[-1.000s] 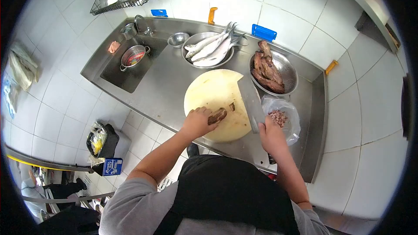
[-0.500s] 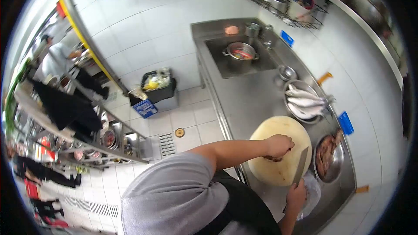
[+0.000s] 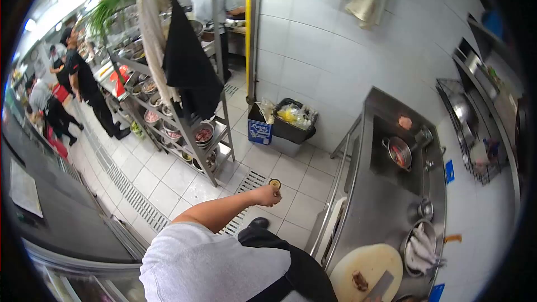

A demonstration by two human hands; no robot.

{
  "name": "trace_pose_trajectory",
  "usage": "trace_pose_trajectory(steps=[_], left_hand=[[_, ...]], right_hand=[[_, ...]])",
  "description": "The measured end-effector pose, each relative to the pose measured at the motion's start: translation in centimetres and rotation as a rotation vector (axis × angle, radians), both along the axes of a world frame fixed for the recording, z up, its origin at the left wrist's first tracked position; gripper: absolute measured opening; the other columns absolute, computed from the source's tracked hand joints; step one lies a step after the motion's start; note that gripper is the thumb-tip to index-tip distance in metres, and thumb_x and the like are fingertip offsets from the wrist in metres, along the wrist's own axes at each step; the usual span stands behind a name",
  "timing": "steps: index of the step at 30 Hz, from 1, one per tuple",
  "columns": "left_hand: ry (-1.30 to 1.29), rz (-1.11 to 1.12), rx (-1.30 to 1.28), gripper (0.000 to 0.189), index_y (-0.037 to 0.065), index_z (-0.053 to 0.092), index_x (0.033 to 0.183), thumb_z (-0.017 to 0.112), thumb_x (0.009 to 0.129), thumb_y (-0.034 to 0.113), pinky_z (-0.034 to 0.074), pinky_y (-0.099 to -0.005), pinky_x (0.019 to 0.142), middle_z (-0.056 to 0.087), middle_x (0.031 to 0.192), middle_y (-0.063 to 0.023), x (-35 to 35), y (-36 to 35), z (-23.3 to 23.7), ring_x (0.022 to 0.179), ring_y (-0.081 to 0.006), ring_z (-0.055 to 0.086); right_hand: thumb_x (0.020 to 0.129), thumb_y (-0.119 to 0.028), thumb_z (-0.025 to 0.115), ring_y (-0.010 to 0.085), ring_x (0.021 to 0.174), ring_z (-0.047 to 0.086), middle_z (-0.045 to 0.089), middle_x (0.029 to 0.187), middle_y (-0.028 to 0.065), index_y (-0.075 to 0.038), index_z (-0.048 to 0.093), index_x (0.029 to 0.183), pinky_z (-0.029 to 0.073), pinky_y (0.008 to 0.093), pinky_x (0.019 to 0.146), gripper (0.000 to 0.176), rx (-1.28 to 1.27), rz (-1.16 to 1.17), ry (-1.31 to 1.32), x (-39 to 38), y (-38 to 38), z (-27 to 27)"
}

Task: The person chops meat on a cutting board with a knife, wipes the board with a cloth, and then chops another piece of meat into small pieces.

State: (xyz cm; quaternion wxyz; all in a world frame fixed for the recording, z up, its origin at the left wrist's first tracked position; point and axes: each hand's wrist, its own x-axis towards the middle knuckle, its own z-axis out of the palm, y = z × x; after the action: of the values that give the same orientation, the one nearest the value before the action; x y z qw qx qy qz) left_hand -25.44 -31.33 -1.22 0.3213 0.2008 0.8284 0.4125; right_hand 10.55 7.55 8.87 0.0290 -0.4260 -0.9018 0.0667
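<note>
My left hand is stretched out over the tiled floor, away from the counter. Its fingers are curled together, and what they hold, if anything, cannot be made out. At the bottom edge, a sliver of my right hand shows at the handle end of a wide-bladed knife. The blade lies over the round cutting board. On the board, left of the blade, is a small piece of brown cooked meat.
Whole fish fill a metal bowl beside the board. A pot stands in the sink. A black bin and a blue box are against the wall. Left stands a shelf rack with bowls; a person stands beyond.
My left hand has left the cutting board and swung out left over the floor. The view has turned left. The knife stays in my right hand, and the meat piece is now uncovered.
</note>
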Motion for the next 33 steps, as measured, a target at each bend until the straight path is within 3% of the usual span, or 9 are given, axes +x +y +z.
trace_pose_trajectory(steps=[5, 7, 14, 16, 19, 21, 24, 27, 33], left_hand=[[-0.119, 0.033, 0.084, 0.032, 0.003, 0.066, 0.095, 0.056, 0.097, 0.033, 0.050, -0.0315, 0.056, 0.068, 0.078, -0.0061, -4.5, -1.4, 0.8, 0.063, -0.0149, 0.062], [-0.018, 0.134, 0.254, 0.032, 0.005, 0.062, 0.090, 0.054, 0.100, 0.034, 0.047, -0.0320, 0.061, 0.060, 0.073, -0.0037, -6.8, -1.2, 6.9, 0.064, -0.0145, 0.056], [0.923, 0.554, 1.249, 0.021, 0.001, 0.064, 0.111, 0.055, 0.105, 0.020, 0.048, -0.0254, 0.072, 0.062, 0.095, -0.0041, -14.4, -5.9, 31.5, 0.079, -0.0100, 0.057], [1.564, 0.523, 1.247, 0.021, -0.003, 0.061, 0.118, 0.051, 0.105, 0.009, 0.050, -0.0267, 0.075, 0.064, 0.105, -0.0098, -17.6, -7.9, 35.5, 0.084, -0.0123, 0.060], [1.862, 0.592, 1.241, 0.021, -0.001, 0.062, 0.120, 0.056, 0.100, 0.003, 0.051, -0.0291, 0.081, 0.064, 0.108, -0.0114, -20.5, -6.5, 36.5, 0.090, -0.0170, 0.062], [2.000, 0.586, 0.989, 0.022, 0.002, 0.067, 0.115, 0.063, 0.094, -0.001, 0.051, -0.0313, 0.081, 0.064, 0.107, -0.0121, -23.8, -4.7, 33.7, 0.093, -0.0225, 0.062], [1.598, 0.483, 0.653, 0.038, 0.007, 0.065, 0.124, 0.067, 0.087, 0.000, 0.052, -0.0400, 0.083, 0.061, 0.111, -0.0150, -32.5, 1.4, 22.0, 0.096, -0.0317, 0.062], [0.592, 0.094, -0.528, 0.091, 0.017, 0.015, 0.161, 0.065, 0.084, 0.010, 0.046, -0.0506, 0.103, 0.025, 0.158, -0.0289, -32.5, 3.8, 9.2, 0.125, -0.0445, 0.054], [0.182, -0.719, -0.516, 0.073, 0.008, 0.047, 0.147, 0.072, 0.086, 0.038, 0.046, -0.0437, 0.105, 0.058, 0.136, -0.0221, -20.0, 7.8, -6.0, 0.128, -0.0358, 0.056]], right_hand=[[0.089, -0.014, 0.065, 0.0348, 0.092, 0.066, 0.066, 0.107, 0.0218, -0.004, 0.054, 0.140, 0.052, 0.0433, 0.083, 0.053, -0.024, 0.230, 0.039, -12.3, -0.8, 3.3], [0.089, -0.014, 0.066, 0.0340, 0.091, 0.066, 0.067, 0.105, 0.0214, -0.004, 0.054, 0.140, 0.052, 0.0429, 0.082, 0.053, -0.047, 0.299, 0.045, -16.3, -1.9, 4.2], [0.088, -0.015, 0.068, 0.0314, 0.087, 0.066, 0.067, 0.101, 0.0198, -0.003, 0.056, 0.138, 0.052, 0.0413, 0.080, 0.052, -0.206, 0.309, -0.015, -19.5, -6.6, 4.9], [0.088, -0.015, 0.068, 0.0306, 0.085, 0.066, 0.067, 0.099, 0.0193, -0.003, 0.057, 0.137, 0.053, 0.0408, 0.079, 0.052, -0.248, 0.256, -0.027, -18.2, -7.4, 5.3], [0.088, -0.015, 0.069, 0.0298, 0.084, 0.066, 0.067, 0.098, 0.0189, -0.003, 0.057, 0.137, 0.053, 0.0404, 0.079, 0.052, -0.292, 0.178, -0.028, -16.8, -8.9, 5.7], [0.087, -0.014, 0.071, 0.0231, 0.074, 0.064, 0.065, 0.085, 0.0143, -0.002, 0.062, 0.131, 0.052, 0.0364, 0.072, 0.047, -0.297, 0.119, 0.024, -15.9, -9.3, 4.4], [0.087, -0.015, 0.071, 0.0255, 0.075, 0.065, 0.066, 0.085, 0.0149, -0.003, 0.062, 0.130, 0.053, 0.0381, 0.073, 0.046, -0.328, 0.106, -0.037, -14.5, -10.9, 4.7], [0.086, -0.015, 0.072, 0.0271, 0.073, 0.065, 0.067, 0.083, 0.0146, -0.003, 0.063, 0.129, 0.053, 0.0399, 0.073, 0.046, -0.258, 0.072, -0.068, -12.4, -11.9, 4.6], [0.090, -0.024, 0.067, 0.0343, 0.092, 0.066, 0.068, 0.102, 0.0211, -0.003, 0.058, 0.135, 0.052, 0.0449, 0.085, 0.051, -0.302, -0.143, -0.159, -8.6, -12.4, 4.6]])
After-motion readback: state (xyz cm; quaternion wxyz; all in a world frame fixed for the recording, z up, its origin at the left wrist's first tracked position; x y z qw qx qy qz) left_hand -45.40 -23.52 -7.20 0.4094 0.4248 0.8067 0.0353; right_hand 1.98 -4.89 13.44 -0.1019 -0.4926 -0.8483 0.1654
